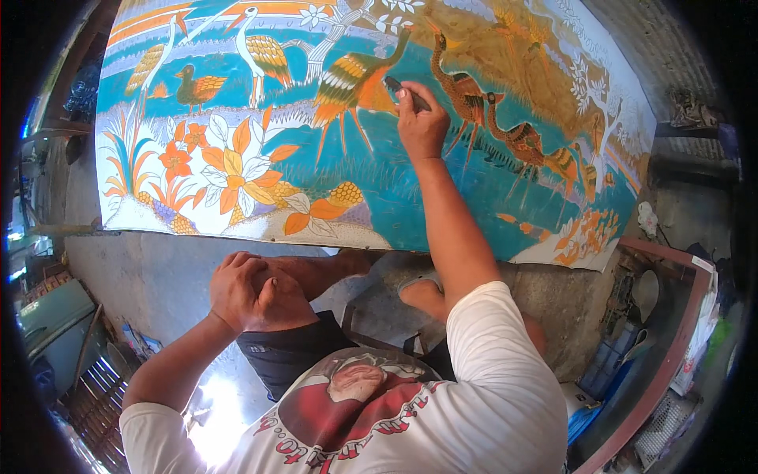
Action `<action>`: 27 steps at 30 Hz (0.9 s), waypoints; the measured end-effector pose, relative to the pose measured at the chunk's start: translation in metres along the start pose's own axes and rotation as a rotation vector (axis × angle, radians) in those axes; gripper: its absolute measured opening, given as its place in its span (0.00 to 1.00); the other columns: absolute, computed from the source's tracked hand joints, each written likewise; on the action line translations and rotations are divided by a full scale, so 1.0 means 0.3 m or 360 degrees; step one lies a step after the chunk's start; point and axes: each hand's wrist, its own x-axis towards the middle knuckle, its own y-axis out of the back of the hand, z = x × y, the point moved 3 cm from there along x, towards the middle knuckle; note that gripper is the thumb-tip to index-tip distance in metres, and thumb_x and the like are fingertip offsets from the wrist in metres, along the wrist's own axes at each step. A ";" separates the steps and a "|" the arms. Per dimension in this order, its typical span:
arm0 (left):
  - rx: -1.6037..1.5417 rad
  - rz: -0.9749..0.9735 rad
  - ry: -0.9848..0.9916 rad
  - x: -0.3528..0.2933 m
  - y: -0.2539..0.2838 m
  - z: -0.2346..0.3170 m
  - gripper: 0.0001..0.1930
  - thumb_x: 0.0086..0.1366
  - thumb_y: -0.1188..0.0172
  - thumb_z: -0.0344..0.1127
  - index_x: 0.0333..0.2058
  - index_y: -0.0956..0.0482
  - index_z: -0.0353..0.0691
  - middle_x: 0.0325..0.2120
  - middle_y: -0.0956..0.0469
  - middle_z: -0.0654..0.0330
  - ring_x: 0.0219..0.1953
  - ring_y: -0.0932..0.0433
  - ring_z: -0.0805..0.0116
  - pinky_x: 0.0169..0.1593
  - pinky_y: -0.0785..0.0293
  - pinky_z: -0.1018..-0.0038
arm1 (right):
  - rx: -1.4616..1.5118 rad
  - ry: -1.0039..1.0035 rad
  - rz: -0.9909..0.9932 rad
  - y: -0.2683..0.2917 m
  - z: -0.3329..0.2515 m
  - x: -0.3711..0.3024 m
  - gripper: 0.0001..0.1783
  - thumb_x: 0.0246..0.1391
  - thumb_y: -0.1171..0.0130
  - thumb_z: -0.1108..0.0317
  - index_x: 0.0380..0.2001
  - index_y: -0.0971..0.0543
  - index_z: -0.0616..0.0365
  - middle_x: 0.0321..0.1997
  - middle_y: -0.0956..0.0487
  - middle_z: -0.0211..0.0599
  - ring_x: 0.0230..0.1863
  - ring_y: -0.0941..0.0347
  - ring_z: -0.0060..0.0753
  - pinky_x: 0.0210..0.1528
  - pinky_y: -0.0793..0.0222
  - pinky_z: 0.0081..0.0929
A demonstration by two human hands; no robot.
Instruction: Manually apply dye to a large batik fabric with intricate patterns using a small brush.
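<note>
A large painted panel [387, 170] with water birds, plants and teal water spreads in front of me. My right hand [426, 126] is over its upper middle, closed round a short dark tool [417, 98] whose exact kind I cannot make out. The tool's tip is by the body of a large orange and brown bird [347, 88]; whether it touches the surface is unclear. Resting on my bent knee [288, 294], my left hand [241, 292] holds nothing, with the thumb apart and the fingers laid over the knee.
Below the panel's near edge lies a concrete floor [142, 261]. A reddish-brown frame [671, 371] stands at the right, beside blue and white items. To the left are a pale green box-like object [63, 316] and slatted bamboo [99, 403].
</note>
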 end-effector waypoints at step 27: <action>0.0351 -0.0103 -0.0133 -0.023 -0.032 0.220 0.22 0.62 0.41 0.55 0.36 0.14 0.40 0.38 0.16 0.50 0.44 0.19 0.47 0.49 0.22 0.56 | 0.0638 -0.0722 0.0673 1.244 -0.399 -0.616 0.13 0.69 0.45 0.62 0.47 0.23 0.60 0.34 0.18 0.43 0.28 0.20 0.32 0.33 0.17 0.33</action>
